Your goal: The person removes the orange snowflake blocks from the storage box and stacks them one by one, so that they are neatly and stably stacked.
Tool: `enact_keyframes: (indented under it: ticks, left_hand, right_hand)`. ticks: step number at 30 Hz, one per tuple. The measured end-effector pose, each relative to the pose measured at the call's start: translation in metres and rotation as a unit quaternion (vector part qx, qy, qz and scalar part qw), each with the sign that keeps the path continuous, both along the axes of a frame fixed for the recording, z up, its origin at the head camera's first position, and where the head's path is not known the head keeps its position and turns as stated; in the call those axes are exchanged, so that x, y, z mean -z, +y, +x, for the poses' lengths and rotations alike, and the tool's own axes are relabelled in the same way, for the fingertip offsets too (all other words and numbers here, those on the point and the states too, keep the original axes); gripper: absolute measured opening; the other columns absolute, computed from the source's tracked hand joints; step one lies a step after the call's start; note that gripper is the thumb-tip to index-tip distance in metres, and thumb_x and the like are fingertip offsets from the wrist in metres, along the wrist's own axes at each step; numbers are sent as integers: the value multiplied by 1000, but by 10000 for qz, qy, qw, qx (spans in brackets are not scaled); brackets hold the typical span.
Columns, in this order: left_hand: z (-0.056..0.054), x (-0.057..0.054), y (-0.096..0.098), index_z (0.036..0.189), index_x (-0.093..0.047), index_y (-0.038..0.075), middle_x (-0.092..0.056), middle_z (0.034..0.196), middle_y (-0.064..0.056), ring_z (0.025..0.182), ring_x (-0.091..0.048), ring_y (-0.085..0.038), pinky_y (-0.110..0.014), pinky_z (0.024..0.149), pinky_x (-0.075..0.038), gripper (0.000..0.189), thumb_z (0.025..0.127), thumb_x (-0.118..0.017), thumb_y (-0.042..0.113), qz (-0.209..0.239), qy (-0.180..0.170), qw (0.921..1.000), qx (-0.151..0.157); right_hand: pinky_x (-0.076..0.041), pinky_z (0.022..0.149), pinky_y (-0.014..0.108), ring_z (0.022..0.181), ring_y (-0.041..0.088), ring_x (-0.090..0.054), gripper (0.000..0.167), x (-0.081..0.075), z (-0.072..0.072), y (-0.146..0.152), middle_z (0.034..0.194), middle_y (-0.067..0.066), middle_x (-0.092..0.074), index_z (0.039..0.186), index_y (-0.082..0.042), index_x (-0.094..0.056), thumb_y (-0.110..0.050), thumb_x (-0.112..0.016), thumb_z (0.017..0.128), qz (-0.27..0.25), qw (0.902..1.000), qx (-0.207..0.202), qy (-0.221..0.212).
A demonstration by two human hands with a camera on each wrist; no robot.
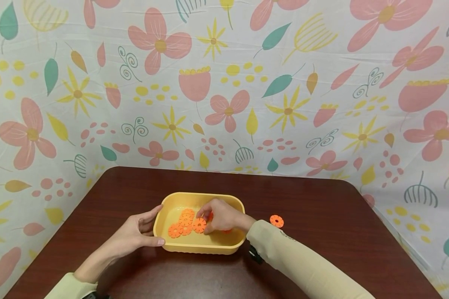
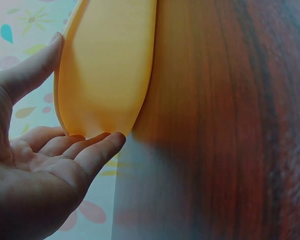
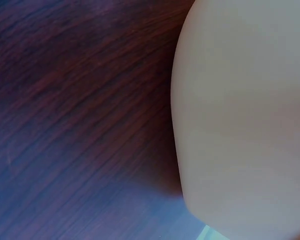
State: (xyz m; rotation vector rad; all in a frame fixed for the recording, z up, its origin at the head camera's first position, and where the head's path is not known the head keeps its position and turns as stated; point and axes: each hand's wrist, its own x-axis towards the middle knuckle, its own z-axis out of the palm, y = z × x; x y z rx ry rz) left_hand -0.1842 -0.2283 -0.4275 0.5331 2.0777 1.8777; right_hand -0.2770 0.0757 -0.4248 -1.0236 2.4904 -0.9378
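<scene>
A yellow plastic basin (image 1: 200, 248) with rounded corners sits on the table. My left hand (image 1: 136, 234) holds its left end, thumb at the near corner and bent fingers against the end wall; the left wrist view shows these fingers along the basin's outer side. Inside the basin lie several orange notched discs (image 1: 175, 230) with holes in their middles. My right hand (image 1: 222, 216) reaches in over the right wall and pinches one orange disc (image 1: 199, 225) between thumb and fingers. More orange shows partly hidden under this hand. In the right wrist view the basin's outer wall (image 3: 240, 115) fills the right side.
A single orange disc (image 1: 277, 221) lies on the dark brown wooden table (image 1: 303, 199), right of the basin and just beyond the right sleeve (image 1: 284, 253). A white cloth (image 1: 224, 124) with flowers and leaves hangs behind the table's far edge.
</scene>
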Motion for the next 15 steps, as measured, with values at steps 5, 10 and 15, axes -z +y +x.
enact_keyframes:
  ticks: [5,10,15]
  left_hand:
    - [0,0,0,164,-17,-9,-18,168,-30,144,-38,-51,-35,99,-54,104,86,-86,2,43,-35,10000,9]
    - [1,0,0,164,-17,-9,-19,168,-30,144,-38,-50,-35,99,-54,104,86,-86,2,28,-33,10000,-6]
    - [2,-1,1,164,-17,-10,-18,168,-30,144,-38,-51,-35,99,-54,104,87,-85,2,5,-26,10000,-6]
  right_hand:
    - [-50,72,23,78,11,-60,37,-3,2,0,83,-2,-71,109,-7,-81,-5,-96,75,-35,10000,51,-63]
    - [-51,72,24,75,11,-61,37,-7,3,2,81,-3,-72,110,-7,-81,-7,-96,76,-79,10000,-3,26]
    - [-51,72,24,73,13,-61,37,-9,1,5,78,-7,-70,112,-7,-82,-7,-95,77,-86,9999,-29,89]
